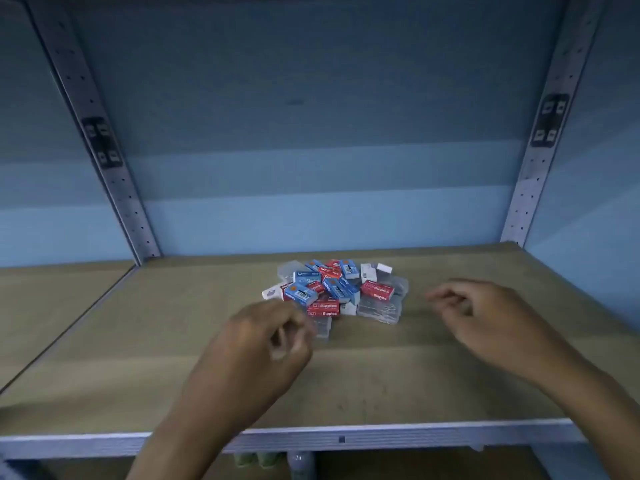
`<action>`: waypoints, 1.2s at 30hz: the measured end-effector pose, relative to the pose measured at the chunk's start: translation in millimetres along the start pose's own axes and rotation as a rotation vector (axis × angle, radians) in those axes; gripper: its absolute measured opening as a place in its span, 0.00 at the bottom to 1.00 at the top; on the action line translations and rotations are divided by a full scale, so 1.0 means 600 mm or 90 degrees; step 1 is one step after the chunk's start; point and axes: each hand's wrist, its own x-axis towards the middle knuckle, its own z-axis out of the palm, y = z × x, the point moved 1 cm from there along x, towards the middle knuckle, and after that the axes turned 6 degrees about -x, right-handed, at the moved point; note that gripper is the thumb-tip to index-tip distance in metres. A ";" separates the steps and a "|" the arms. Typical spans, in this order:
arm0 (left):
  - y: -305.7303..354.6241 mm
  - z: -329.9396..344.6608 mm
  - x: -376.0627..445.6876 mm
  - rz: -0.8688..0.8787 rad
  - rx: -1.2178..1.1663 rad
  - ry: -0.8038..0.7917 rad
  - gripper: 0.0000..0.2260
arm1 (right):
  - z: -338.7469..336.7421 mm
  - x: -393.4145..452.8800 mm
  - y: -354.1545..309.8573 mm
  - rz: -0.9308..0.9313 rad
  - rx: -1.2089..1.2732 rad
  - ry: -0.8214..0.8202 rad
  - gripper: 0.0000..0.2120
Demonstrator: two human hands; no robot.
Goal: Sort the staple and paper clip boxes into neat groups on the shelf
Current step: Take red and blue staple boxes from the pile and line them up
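Note:
A mixed pile of small boxes lies on the wooden shelf [138, 341] near its middle: blue staple boxes [304, 284], red staple boxes [379, 292], clear plastic paper clip boxes [381, 310] and a few white boxes [369, 271]. My left hand [256, 344] hovers just in front of the pile's left side, fingers loosely curled, holding nothing; it is blurred. My right hand [485, 313] hovers to the right of the pile, fingers loosely curled and empty, apart from the boxes.
A blue back wall [311, 150] and two perforated metal uprights [114, 181] frame the shelf. A metal front lip [381, 434] runs along its near edge. Bare wood lies left, right and in front of the pile. Some items show dimly below the shelf.

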 end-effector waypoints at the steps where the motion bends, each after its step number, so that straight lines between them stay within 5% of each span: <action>1: -0.009 0.014 0.026 0.044 0.014 -0.001 0.03 | 0.014 0.023 -0.002 -0.006 0.006 0.003 0.12; 8: -0.081 0.097 0.096 0.032 0.098 0.008 0.08 | 0.100 0.104 -0.001 0.018 -0.007 -0.007 0.13; 20: -0.123 0.113 0.097 -0.033 0.236 -0.123 0.20 | 0.148 0.135 -0.016 0.049 -0.043 0.024 0.13; 28: -0.125 0.115 0.094 -0.013 0.276 -0.126 0.16 | 0.148 0.134 -0.021 0.060 -0.045 0.010 0.11; 36: -0.110 0.102 0.093 0.042 0.239 -0.041 0.13 | 0.128 0.118 -0.011 0.055 0.133 0.024 0.07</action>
